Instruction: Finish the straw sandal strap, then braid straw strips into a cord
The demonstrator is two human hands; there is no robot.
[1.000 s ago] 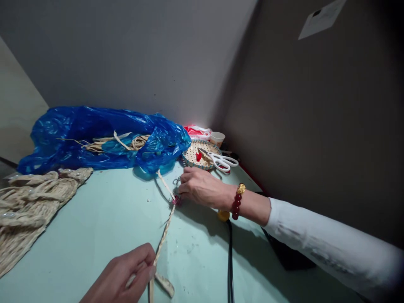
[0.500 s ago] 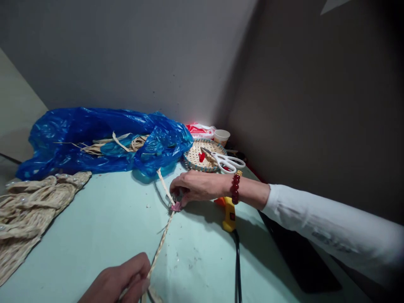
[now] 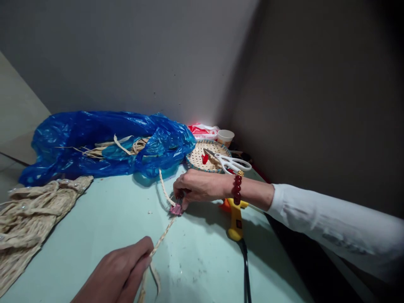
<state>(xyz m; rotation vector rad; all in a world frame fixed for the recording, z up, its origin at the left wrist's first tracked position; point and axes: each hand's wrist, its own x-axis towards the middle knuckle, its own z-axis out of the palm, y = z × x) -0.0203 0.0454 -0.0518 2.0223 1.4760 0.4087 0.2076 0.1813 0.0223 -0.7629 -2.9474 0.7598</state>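
A thin braided straw cord [image 3: 164, 234] runs over the table from my left hand [image 3: 121, 267] toward a small pink clip [image 3: 176, 209]. My left hand is closed on the cord, thumb and forefinger pinching it, and loose strands hang below. Close behind the clip, my right hand [image 3: 202, 187] has its fingers bent and pressed on the clip's far side, partly hiding it. Beyond the clip, the light cord end [image 3: 164, 185] reaches toward the blue bag. A yellow glue gun [image 3: 235, 221] with a black cable lies under my right wrist.
At the back, a blue plastic bag [image 3: 78, 130] holds dry straw strips. A woven basket [image 3: 197, 155] carries white-handled scissors [image 3: 233, 162] and a red item. A paper cup [image 3: 225, 136] and a red-white packet [image 3: 202, 131] stand behind it. Woven straw work [image 3: 38, 214] lies left.
My left hand has moved forward along the table with the cord, and loose strands now show below it. My right hand stays at the pink clip. The view has shifted slightly.
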